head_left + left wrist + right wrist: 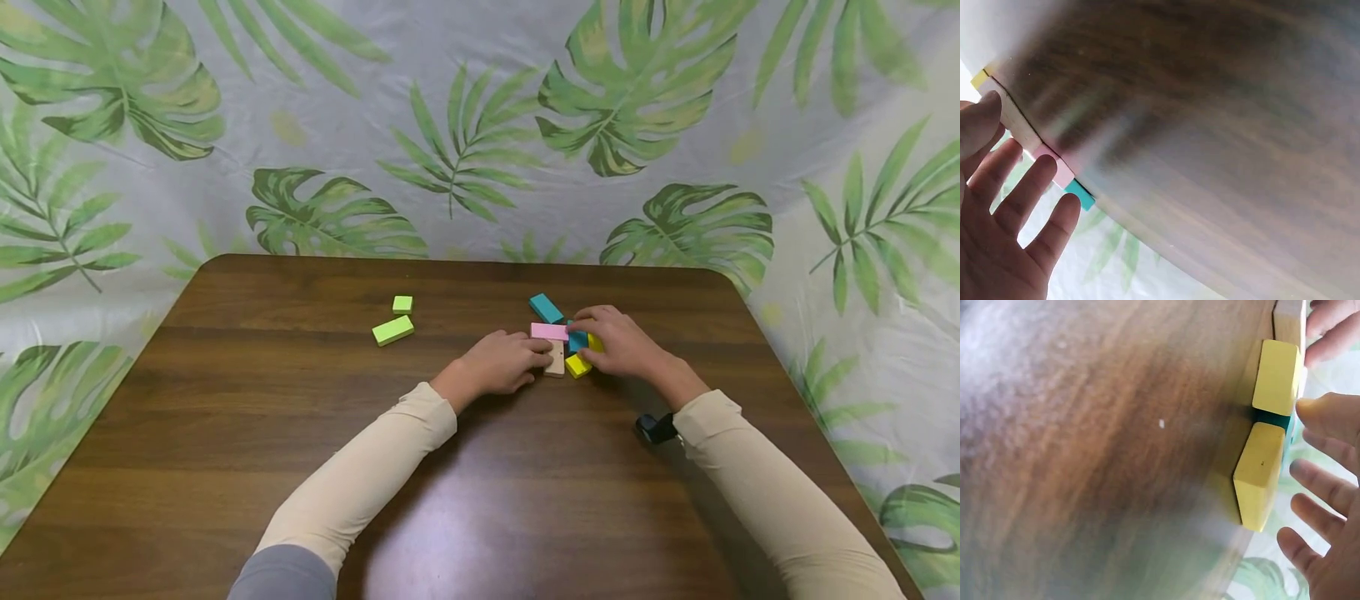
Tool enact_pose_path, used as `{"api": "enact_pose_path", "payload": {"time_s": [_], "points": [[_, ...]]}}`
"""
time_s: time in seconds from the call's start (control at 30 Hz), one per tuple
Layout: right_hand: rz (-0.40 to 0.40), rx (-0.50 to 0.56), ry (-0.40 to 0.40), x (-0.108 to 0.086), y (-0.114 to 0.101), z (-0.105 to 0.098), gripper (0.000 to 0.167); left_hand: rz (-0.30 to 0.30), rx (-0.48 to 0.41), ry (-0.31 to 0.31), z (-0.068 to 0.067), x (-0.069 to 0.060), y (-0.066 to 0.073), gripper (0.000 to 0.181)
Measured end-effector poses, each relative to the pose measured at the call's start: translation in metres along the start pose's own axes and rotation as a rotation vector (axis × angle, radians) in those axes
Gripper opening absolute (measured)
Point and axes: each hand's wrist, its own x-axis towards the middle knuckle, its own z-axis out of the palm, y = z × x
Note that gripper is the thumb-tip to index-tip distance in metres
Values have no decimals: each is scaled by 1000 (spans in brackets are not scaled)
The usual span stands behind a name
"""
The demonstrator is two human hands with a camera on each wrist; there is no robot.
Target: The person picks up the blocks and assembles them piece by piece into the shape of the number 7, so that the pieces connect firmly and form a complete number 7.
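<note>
Just right of the frame's centre, the left hand [499, 363] and right hand [621, 343], apart, fingers loosely spread, flank the plain wooden block [556, 358] and pink block [548, 332], likely light, stiff, best pinched across long sides.

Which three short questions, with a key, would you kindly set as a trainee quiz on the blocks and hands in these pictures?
1. How many green blocks show in the head view?
2. True or false: in the head view, the pink block lies to the right of the green blocks.
3. Fill in: the yellow blocks lie nearer the person's ____ hand.

Key:
1. Two.
2. True.
3. Right; the right hand is beside them.
</note>
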Motion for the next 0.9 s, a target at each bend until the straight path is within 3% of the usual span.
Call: {"api": "enact_pose_path", "payload": {"time_s": [0.23, 0.4, 0.63, 0.9], "points": [[-26, 25, 38, 5, -5, -1, 37, 5, -95, -2, -1, -5, -2, 29], [-15, 42, 19, 12, -12, 0, 35, -1, -179, 7, -1, -10, -5, 29], [2, 25, 24, 20, -16, 5, 30, 42, -265, 64, 1, -10, -9, 30], [44, 5, 45, 28, -19, 8, 28, 50, -282, 101, 2, -9, -10, 22]]}}
